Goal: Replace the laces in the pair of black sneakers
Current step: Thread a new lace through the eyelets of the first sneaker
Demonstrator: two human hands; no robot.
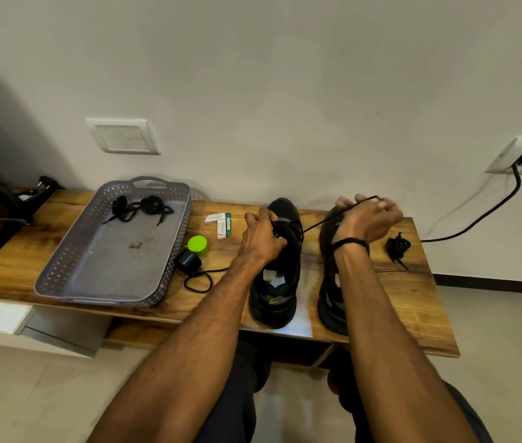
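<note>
Two black sneakers stand side by side on the wooden bench [413, 298], toes toward the wall. The left hand [261, 235] is on the left sneaker [274, 282], fingers curled tight, pinching the upper at the tongue and eyelet area. The right hand [368, 219] is raised over the toe of the right sneaker [330, 295], fingers curled round a black lace [323, 221]. The lace runs taut from the left sneaker's eyelets up across to the right-hand fingers. The right wrist wears a black band [350, 242].

A bundled black lace [397, 247] lies on the bench just right of the right sneaker. A grey perforated tray [119, 270] sits at the left of the bench, with more black laces [139, 207] at its far end. Between the tray and the left sneaker are a green cap [198, 243], a small black cylinder [188, 260] with a cord loop, and small boxes [218, 220]. A black cable [477, 219] runs from a wall socket on the right.
</note>
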